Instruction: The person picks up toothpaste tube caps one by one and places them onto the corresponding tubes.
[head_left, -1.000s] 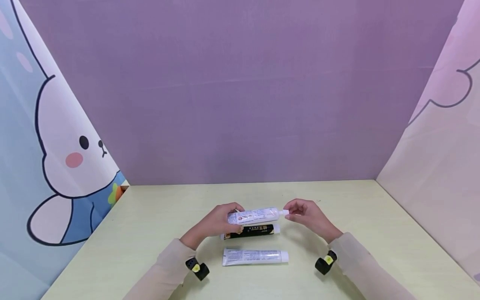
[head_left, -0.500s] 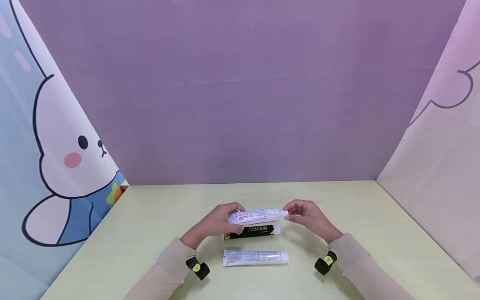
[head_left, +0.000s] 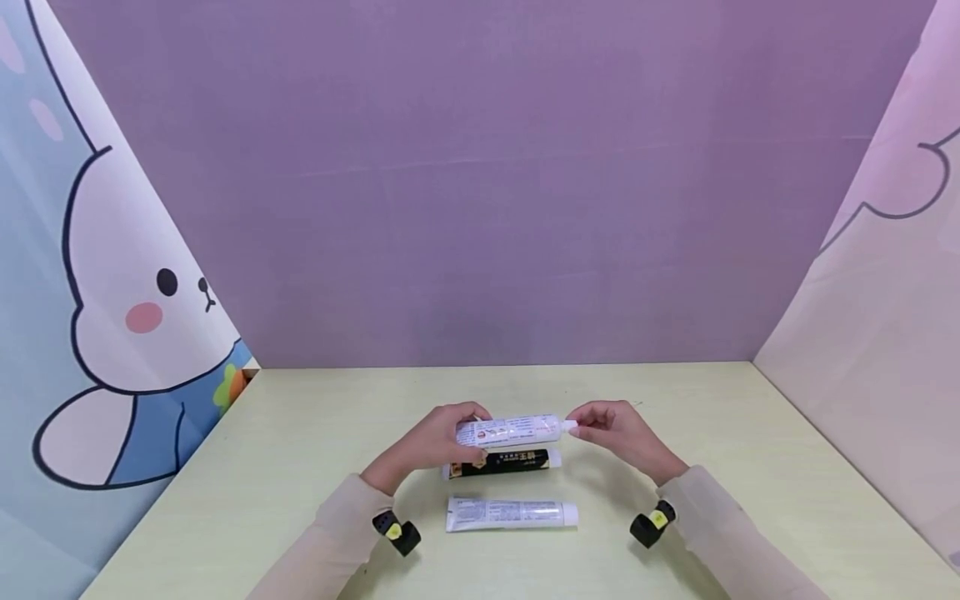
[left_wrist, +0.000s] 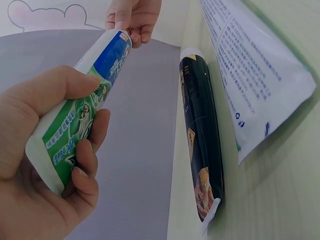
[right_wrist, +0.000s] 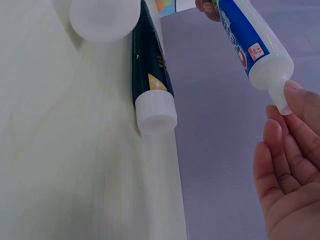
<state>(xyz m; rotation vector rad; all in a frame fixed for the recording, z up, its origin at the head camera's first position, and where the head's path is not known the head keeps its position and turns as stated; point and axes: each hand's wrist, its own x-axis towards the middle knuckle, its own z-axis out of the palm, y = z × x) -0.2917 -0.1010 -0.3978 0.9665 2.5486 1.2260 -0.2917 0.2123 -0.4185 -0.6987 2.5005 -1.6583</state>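
My left hand [head_left: 435,437] grips the flat end of a white toothpaste tube [head_left: 517,431], holding it raised over the table. The left wrist view shows green and blue print on that tube [left_wrist: 82,117], with thumb on one side and fingers curled under. At its other end, my right hand [head_left: 618,433] pinches the small white cap [right_wrist: 278,96] between thumb and index finger. The other right fingers are loosely bent. Just nearer than the held tube lies a black toothpaste tube [head_left: 517,462] with a white cap. A second white tube [head_left: 510,514], with fine print, lies closest to me.
The pale wooden table [head_left: 315,467] carries the two lying tubes, their caps pointing right. Behind it stands a purple backdrop [head_left: 495,192]. A cartoon-print cloth [head_left: 112,333] hangs on the left and a pale pink one [head_left: 885,333] on the right.
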